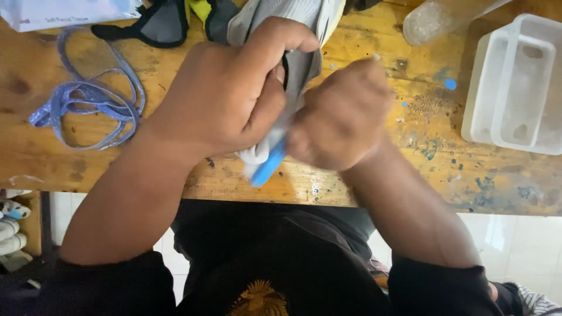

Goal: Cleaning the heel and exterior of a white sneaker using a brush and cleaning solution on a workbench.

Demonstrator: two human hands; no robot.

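Here, the left hand (225, 93) is wrapping tight around a grey shoe (293, 35), and its grip is closed on the soft grey part so the shoe is not sliding about. The shoe is sitting over the middle of the wooden worktop (363, 175), close to the person's body, where both hands are reaching it easily. The right hand (342, 114) is curled shut on a blue and white tool (266, 161), which is poking out below the two hands. That hand is blurry, so I cannot tell which way it is going.

A blue lace (88, 102) is lying loose on the left. A clear plastic box (518, 85) is sitting on the right, well apart from the hands. A dark strap (155, 26) and a white packet (64, 11) are lying at the far edge. Nothing is getting in the hands' way.
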